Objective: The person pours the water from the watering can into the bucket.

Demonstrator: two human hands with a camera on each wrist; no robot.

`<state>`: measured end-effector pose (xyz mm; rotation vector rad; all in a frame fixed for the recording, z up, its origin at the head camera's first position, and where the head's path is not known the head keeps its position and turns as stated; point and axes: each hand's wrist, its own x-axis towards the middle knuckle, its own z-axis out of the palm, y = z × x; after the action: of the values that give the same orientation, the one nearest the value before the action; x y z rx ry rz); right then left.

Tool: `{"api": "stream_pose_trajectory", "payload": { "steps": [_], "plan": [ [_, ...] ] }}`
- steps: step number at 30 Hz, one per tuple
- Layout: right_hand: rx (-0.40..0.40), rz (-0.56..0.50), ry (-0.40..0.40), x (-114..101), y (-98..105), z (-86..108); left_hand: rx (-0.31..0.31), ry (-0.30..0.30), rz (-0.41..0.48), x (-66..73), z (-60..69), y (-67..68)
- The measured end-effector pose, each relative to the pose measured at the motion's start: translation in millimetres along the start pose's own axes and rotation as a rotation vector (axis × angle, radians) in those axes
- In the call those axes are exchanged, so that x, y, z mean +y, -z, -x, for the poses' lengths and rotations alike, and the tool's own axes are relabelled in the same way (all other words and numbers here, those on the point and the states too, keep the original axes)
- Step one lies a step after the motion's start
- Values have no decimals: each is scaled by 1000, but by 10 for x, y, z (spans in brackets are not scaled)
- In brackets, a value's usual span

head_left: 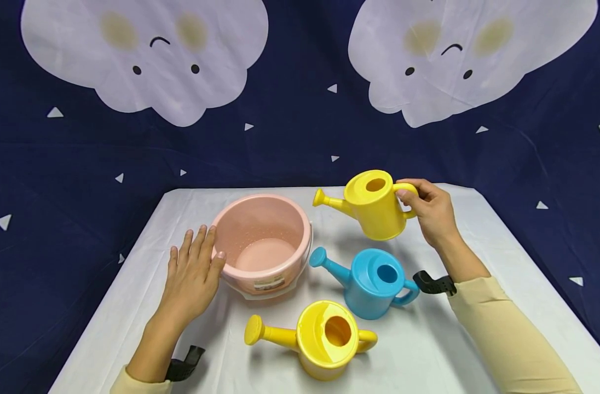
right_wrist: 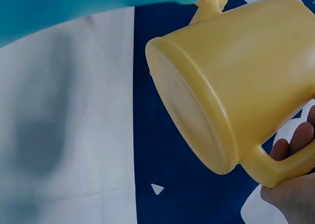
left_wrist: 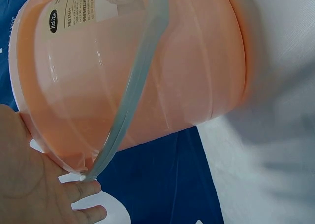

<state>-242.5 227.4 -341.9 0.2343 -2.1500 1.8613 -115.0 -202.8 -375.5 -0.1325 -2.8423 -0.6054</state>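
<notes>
My right hand (head_left: 432, 212) grips the handle of a yellow watering can (head_left: 381, 214), which is raised above the table's far side, its spout pointing left. In the right wrist view the can's underside (right_wrist: 189, 108) shows, with fingers (right_wrist: 301, 138) around the handle. My left hand (head_left: 194, 273) lies with straight fingers against the left rim of a pink bucket (head_left: 260, 276). The left wrist view shows the bucket's side (left_wrist: 187, 61) and its pale handle (left_wrist: 132, 93) hanging down. Small drops dot the inner wall of the bucket.
A blue watering can (head_left: 371, 298) stands right of the bucket, below the raised can. Nearer to me stands another yellow watering can (head_left: 324, 350), spout to the left. All are on a white-covered table (head_left: 408, 361), with a dark blue cloud-print cloth (head_left: 300, 131) behind it.
</notes>
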Motion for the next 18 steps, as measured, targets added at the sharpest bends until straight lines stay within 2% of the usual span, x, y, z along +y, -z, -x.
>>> {"api": "stream_pose_trajectory", "payload": {
  "steps": [9, 18],
  "plan": [
    [-3, 33, -26, 85, 37, 15, -7, 4, -3, -11, 0, -1],
    [10, 14, -21, 180, 48, 49, -7, 4, -7, -12, -7, -2]
  ]
}}
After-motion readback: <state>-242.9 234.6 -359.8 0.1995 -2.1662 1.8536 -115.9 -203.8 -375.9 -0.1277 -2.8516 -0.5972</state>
